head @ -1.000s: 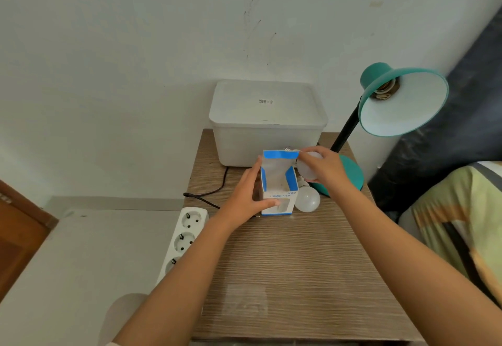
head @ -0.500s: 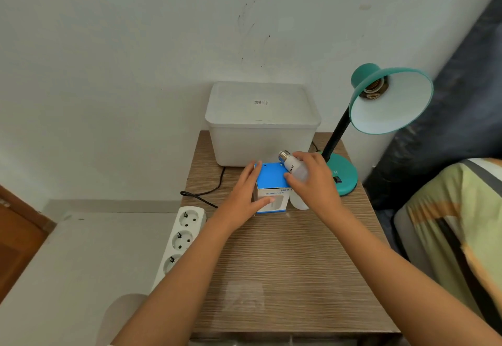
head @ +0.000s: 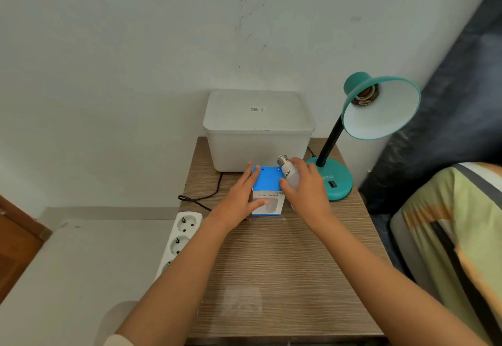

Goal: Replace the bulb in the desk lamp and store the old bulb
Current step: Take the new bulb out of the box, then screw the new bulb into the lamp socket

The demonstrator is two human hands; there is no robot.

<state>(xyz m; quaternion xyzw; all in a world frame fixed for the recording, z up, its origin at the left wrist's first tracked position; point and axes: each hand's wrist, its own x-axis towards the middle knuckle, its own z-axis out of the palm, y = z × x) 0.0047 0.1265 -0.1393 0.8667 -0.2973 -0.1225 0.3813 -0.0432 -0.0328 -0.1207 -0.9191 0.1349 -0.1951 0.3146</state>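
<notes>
A blue and white carton (head: 267, 182) stands on the wooden table (head: 271, 264) with its flap shut. My left hand (head: 239, 199) grips its left side, thumb across the front. My right hand (head: 308, 188) is closed around a white bulb (head: 289, 173) just right of the carton, with the metal screw base pointing up and away. I cannot tell whether the bulb touches the table. The teal desk lamp (head: 380, 109) stands at the back right on its round base (head: 338, 182). Its shade faces me and the socket (head: 365, 96) holds no bulb.
A white lidded plastic bin (head: 258, 128) sits against the wall behind the carton. A black cord (head: 201, 199) runs off the table's left edge to a white power strip (head: 182, 234). Striped bedding (head: 448, 237) lies to the right.
The carton's flap, open a second ago, is now shut. My right hand has come down from the carton's opening onto the bulb lying beside it and grips it. The view shifted slightly.
</notes>
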